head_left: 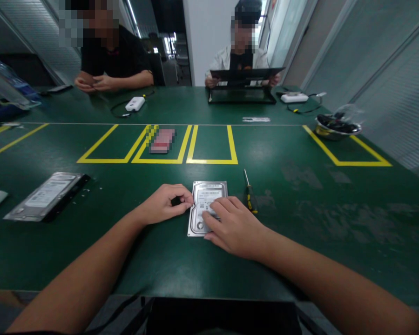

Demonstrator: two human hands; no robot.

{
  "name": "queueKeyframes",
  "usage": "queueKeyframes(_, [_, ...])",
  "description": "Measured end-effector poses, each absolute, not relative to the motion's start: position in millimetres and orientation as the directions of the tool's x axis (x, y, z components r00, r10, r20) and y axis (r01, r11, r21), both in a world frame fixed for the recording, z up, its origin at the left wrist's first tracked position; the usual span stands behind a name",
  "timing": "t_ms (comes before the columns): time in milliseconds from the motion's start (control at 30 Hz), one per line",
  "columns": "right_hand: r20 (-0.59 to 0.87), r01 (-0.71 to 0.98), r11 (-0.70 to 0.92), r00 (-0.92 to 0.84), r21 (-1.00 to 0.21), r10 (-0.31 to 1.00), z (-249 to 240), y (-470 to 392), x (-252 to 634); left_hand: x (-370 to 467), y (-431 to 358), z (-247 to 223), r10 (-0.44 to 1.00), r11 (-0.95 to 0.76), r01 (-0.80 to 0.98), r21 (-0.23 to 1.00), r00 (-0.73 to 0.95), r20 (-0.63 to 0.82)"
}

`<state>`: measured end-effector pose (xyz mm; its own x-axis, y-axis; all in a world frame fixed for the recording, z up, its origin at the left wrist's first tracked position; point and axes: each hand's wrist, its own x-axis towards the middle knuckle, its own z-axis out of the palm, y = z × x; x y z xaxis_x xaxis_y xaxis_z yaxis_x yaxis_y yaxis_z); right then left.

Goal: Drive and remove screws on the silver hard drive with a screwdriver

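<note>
As left hand [163, 203] touches hard drive [203, 197] at edge, table [321, 237] stretching rightward

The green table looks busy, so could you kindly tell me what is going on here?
A person has both hands at a hard drive lying label-up on the green table. The left hand is at its left edge, thumb and finger together; the right hand rests over its right side. A screwdriver lies just to the right, and a second hard drive lies off to the left. Across the table, another person holds a dark panel.
</note>
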<state>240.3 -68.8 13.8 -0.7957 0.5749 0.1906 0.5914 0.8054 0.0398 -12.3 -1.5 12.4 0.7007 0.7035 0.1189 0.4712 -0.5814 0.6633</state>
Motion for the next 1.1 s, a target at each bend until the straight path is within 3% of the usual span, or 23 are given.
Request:
queueKeyframes(300, [0.198, 0.588, 0.808, -0.797, 0.039, 0.571, 13.9, -67.9, 240.6, -10.9, 0.8, 10.0, 0.702, -0.543, 0.485, 0.686, 0.71, 0.053])
queueKeyframes(833, [0.185, 0.594, 0.803, -0.795, 0.047, 0.578, 15.8, -70.4, 239.9, -10.9, 0.6, 15.9, 0.677, -0.57, 0.469, 0.675, 0.734, 0.062])
queueKeyframes(1100, [0.195, 0.592, 0.804, -0.795, 0.047, 0.574, 16.4, -70.8, 239.5, -11.7, 3.7, 9.4, 0.743, -0.401, 0.47, 0.786, 0.669, -0.021])
